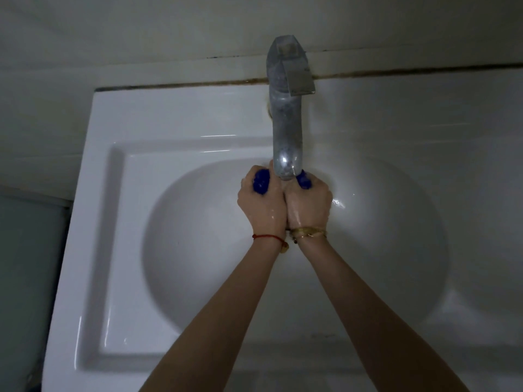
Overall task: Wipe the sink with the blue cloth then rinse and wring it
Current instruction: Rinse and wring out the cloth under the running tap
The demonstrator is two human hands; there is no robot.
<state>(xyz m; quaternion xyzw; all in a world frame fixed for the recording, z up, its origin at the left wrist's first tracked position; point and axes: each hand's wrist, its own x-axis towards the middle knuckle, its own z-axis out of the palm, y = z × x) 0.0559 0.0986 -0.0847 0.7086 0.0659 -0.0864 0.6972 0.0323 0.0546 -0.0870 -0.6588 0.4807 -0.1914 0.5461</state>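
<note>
2 bare forearms are seen, with no sleeves reaching the wrists. A thin red string bracelet [267, 237] is worn on the left wrist, and a gold-coloured bracelet [308, 232] on the right. Both hands, left hand [261, 203] and right hand [307, 205], are glistening wet.

White sink [175, 123] with oval basin, grey metal tap [285, 114] mounted at its back rim
</note>
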